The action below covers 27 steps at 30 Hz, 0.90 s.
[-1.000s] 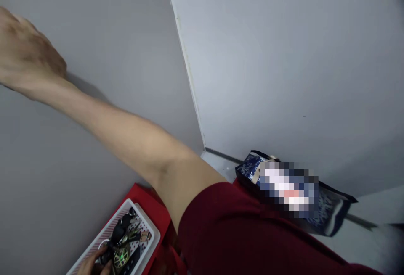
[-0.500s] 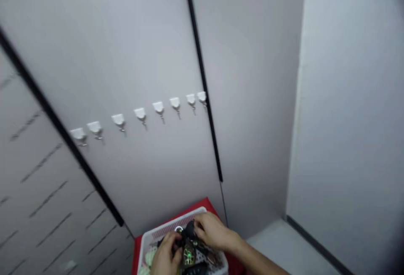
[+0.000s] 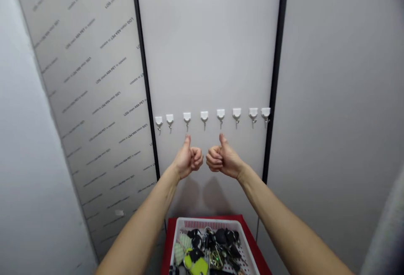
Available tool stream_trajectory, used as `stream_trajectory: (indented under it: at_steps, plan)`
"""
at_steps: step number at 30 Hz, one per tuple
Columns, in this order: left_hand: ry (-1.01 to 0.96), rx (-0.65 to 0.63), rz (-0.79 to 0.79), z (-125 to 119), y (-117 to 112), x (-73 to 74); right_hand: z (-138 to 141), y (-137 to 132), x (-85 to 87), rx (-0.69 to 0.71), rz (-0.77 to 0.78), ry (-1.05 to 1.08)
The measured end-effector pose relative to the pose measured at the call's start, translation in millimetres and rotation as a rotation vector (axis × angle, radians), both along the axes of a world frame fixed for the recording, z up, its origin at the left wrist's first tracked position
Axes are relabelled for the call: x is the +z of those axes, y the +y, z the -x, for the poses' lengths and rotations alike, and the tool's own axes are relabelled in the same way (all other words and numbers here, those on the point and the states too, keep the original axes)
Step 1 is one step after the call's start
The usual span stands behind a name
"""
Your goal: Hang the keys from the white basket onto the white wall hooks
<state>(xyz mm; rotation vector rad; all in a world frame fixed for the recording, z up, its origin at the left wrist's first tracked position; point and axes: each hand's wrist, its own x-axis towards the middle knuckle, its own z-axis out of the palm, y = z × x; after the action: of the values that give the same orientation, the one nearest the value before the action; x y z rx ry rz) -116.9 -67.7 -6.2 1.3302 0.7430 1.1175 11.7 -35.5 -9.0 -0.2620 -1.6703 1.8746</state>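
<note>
Lifted from the white basket since the earlier frame, the left hand and right hand face each other at the centre of the frame, apart, fingers curled into fists and thumbs pointing up just below a row of white hooks on a grey panel. That basket, holding dark fobs and a yellow-green piece, rests on a red table at bottom centre.

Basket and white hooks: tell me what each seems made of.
Basket: probably plastic, smooth white, judging by its evenly slotted, moulded-looking side. Hooks: the plain white backings look like plastic, perhaps glossy; the thin, silvery prongs suggest polished metal.
</note>
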Motion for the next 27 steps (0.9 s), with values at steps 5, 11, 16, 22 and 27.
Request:
stream_trajectory:
  at_steps: [5, 11, 16, 22, 27]
  plan:
    - [0.015, -0.06, 0.021, 2.1, -1.8, -0.4, 7.5, -1.2, -5.6, 0.106, 0.084, 0.049]
    - [-0.009, -0.113, 0.001, 7.4, -3.9, 3.8, 9.3, -4.0, 1.2, 0.086, 0.061, 0.016]
    - [0.039, 0.131, 0.063, 10.9, -4.7, -42.6, 11.9, -3.8, -38.1, -0.098, -0.021, -0.169]
    - [0.803, 0.554, -0.02, 23.7, -28.9, -182.6, -4.5, -21.7, -173.9, -0.577, -0.497, -0.784]
    - [1.186, 0.468, -0.269, 23.5, -51.0, -227.0, -21.5, -39.3, -229.7, -0.664, -0.814, -0.88]
